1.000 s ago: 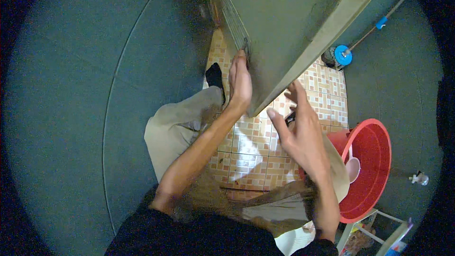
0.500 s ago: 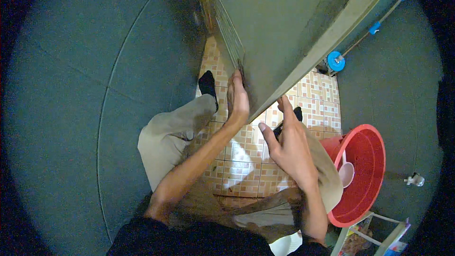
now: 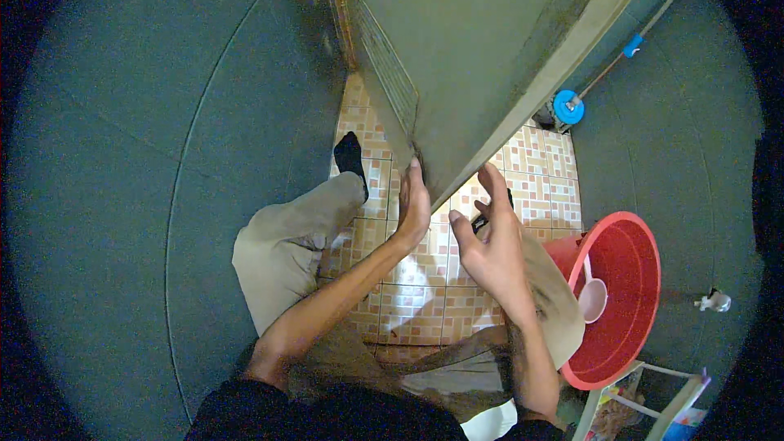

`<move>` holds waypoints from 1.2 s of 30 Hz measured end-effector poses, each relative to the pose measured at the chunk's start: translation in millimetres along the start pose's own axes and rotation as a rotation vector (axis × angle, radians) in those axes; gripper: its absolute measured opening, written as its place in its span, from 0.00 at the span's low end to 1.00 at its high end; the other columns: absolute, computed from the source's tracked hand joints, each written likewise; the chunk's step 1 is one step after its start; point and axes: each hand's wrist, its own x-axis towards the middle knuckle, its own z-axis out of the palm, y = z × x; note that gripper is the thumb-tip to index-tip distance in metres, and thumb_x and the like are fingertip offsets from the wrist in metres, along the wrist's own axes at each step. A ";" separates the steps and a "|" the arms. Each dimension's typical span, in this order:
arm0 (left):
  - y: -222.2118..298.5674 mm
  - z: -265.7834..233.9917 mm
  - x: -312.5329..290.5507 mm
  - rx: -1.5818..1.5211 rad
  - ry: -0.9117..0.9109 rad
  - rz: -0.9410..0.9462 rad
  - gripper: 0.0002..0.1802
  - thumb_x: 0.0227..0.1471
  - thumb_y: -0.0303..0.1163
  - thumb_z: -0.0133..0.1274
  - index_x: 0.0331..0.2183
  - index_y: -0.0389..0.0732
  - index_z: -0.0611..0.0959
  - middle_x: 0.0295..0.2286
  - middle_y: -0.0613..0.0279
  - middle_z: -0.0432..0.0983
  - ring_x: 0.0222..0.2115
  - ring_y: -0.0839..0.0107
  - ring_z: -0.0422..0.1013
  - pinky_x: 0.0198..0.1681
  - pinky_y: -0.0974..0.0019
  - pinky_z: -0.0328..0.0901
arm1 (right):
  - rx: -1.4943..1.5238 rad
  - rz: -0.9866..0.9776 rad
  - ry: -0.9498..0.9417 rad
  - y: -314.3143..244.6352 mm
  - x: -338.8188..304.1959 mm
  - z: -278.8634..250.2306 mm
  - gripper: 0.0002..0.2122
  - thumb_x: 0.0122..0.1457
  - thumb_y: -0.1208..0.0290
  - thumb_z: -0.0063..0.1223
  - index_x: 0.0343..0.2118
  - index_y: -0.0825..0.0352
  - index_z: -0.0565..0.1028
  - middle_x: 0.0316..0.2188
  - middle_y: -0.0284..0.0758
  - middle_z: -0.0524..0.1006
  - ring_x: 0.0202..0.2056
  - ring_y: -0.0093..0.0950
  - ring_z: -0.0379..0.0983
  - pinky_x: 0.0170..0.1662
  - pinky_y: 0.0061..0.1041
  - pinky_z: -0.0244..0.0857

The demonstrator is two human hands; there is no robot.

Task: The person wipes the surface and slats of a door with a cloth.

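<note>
Grey-green door [image 3: 461, 41], darkly smudged (slatted panel [image 3: 386, 65] too); left fingers [image 3: 415, 180] flat against it, right fingers [image 3: 493, 184] spread.

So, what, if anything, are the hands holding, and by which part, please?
Nothing appears held: the left hand is at the face of the door, the right hand open by its edge; whether either touches it is unclear.

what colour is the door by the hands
The door is grey-green with a paler edge, best seen in the head view.

door [image 3: 457, 49] cut off at upper edge; left hand [image 3: 415, 206], fingers partly hidden
</note>
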 end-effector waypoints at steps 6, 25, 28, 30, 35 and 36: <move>27.8 0.4 -7.2 0.110 -0.101 0.006 0.36 0.71 0.47 0.25 0.67 0.29 0.57 0.66 0.40 0.55 0.67 0.49 0.52 0.70 0.57 0.45 | 0.200 0.088 -0.036 3.6 4.3 -6.6 0.36 0.55 0.82 0.53 0.68 0.68 0.55 0.65 0.49 0.64 0.67 0.41 0.59 0.65 0.42 0.59; 44.8 -19.1 -2.6 0.104 -0.079 0.086 0.38 0.70 0.48 0.25 0.66 0.27 0.59 0.65 0.39 0.57 0.66 0.49 0.54 0.69 0.57 0.46 | 0.077 0.046 -0.027 -0.8 -4.0 -0.9 0.33 0.56 0.81 0.53 0.67 0.67 0.59 0.63 0.51 0.66 0.66 0.42 0.61 0.63 0.42 0.62; 54.6 -18.0 -3.1 0.152 -0.116 0.320 0.40 0.67 0.49 0.26 0.67 0.26 0.58 0.66 0.36 0.54 0.67 0.42 0.50 0.70 0.54 0.44 | 0.036 0.011 -0.009 3.5 -3.5 -3.6 0.34 0.55 0.80 0.54 0.66 0.68 0.59 0.62 0.52 0.68 0.65 0.44 0.63 0.62 0.42 0.63; 55.1 -17.9 -1.4 0.095 -0.082 0.353 0.40 0.67 0.51 0.27 0.67 0.28 0.57 0.64 0.36 0.56 0.66 0.43 0.53 0.69 0.52 0.46 | -0.029 -0.005 -0.019 -0.3 -2.7 -5.3 0.33 0.54 0.80 0.55 0.66 0.68 0.60 0.60 0.53 0.70 0.64 0.45 0.65 0.62 0.43 0.64; 34.2 -13.6 0.2 0.009 -0.009 0.028 0.36 0.69 0.50 0.27 0.63 0.30 0.64 0.56 0.39 0.62 0.59 0.48 0.60 0.65 0.54 0.50 | 0.020 0.000 -0.044 -5.9 -3.2 -3.4 0.33 0.54 0.79 0.57 0.65 0.69 0.61 0.59 0.54 0.71 0.63 0.47 0.66 0.61 0.44 0.64; 22.7 -13.7 0.9 -0.086 0.002 -0.136 0.35 0.70 0.51 0.27 0.62 0.31 0.66 0.53 0.41 0.63 0.57 0.50 0.61 0.64 0.55 0.51 | 0.038 0.002 -0.056 -6.3 -3.7 -2.4 0.33 0.54 0.79 0.57 0.65 0.69 0.61 0.59 0.54 0.70 0.63 0.47 0.66 0.61 0.44 0.64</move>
